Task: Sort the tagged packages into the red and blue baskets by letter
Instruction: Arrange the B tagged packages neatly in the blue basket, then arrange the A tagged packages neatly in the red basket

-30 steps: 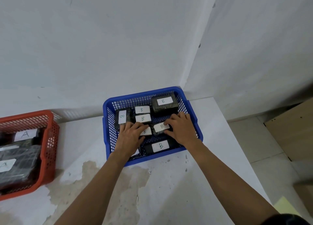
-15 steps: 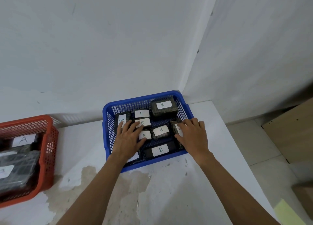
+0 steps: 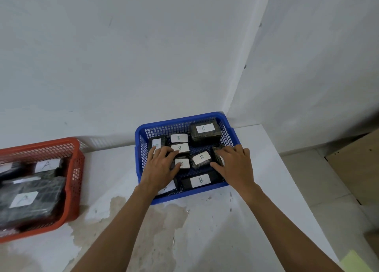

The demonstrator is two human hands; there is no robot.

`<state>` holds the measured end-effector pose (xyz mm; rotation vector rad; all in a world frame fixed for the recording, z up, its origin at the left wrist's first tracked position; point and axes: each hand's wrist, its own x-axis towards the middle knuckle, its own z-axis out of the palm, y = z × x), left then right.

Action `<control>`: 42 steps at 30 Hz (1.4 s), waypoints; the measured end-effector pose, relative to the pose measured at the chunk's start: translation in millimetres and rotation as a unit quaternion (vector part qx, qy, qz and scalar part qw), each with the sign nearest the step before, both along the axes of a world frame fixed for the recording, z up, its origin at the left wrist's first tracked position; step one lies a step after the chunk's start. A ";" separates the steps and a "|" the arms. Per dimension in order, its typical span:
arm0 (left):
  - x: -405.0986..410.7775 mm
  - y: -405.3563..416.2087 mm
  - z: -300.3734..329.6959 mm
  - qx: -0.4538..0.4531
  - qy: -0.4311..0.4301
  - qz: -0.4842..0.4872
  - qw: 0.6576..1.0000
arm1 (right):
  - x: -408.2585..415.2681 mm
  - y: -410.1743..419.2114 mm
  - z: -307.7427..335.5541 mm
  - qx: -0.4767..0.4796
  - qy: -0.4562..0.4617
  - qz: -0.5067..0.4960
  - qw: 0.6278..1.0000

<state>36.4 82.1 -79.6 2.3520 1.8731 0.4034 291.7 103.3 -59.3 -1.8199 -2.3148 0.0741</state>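
Note:
The blue basket (image 3: 178, 122) stands on the white table in the wall corner. It holds several dark wrapped packages with white tags marked B, among them a large one (image 3: 205, 128) at the back right and a flat one (image 3: 200, 180) at the front. My left hand (image 3: 162, 167) lies flat with spread fingers on the packages at the basket's left side, its thumb on a small tag. My right hand (image 3: 235, 165) grips a small dark package (image 3: 218, 150) against the basket's right wall. The red basket (image 3: 75, 169) at the left holds packages tagged A (image 3: 22, 200).
The table top (image 3: 205, 230) has a brownish stained patch near its front middle. Its right edge drops to a tiled floor, where a cardboard box (image 3: 359, 155) stands. A yellow-green sheet (image 3: 356, 263) shows at the bottom right corner.
My right hand moved from the middle packages to the basket's right side and closed on a small package there. My left hand stayed on the left packages.

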 end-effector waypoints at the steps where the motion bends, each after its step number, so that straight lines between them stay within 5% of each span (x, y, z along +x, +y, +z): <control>1: -4.9 -6.5 5.0 0.016 -0.016 0.007 1.000 | -8.1 -3.9 3.7 0.001 0.027 -0.001 1.000; 11: -102.1 -91.7 39.6 0.098 -0.075 0.106 0.987 | -148.8 -55.6 31.6 -0.073 0.173 0.099 0.977; 25: -348.3 -207.2 45.5 0.065 -0.102 0.164 0.979 | -361.0 -136.7 28.3 -0.142 0.193 0.127 0.963; 34: -422.0 -210.9 25.7 -0.121 -0.163 0.187 0.961 | -428.8 -136.3 11.0 -0.116 0.052 0.162 0.979; 42: -425.5 -201.8 5.6 -0.142 -0.177 0.227 0.947 | -443.0 -140.8 1.8 -0.079 -0.086 0.169 0.979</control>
